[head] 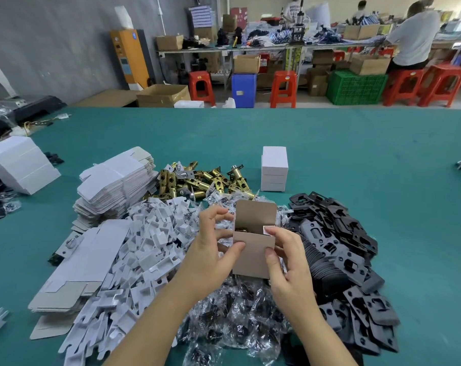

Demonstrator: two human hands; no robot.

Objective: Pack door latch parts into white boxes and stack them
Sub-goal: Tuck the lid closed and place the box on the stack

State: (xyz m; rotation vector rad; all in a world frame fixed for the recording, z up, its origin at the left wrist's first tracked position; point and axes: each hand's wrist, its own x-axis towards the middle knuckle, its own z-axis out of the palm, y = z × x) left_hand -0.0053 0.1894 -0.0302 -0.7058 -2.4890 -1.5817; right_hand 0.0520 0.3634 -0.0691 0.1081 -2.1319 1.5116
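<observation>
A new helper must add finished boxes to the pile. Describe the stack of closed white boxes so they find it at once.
On the green table, look past the heap of brass latches to its right end. The stack of closed white boxes stands there upright, alone on bare cloth. Unlike the flat unfolded cartons to the left, these are folded, shut and piled into a neat tower.

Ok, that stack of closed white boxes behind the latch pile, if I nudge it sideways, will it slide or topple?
The stack of white boxes is taller than it is wide, so a high push would probably tip it. The boxes look only set on each other, so the top one may shear off. The green table cover looks matte, so a low push likely drags rather than glides.
</observation>
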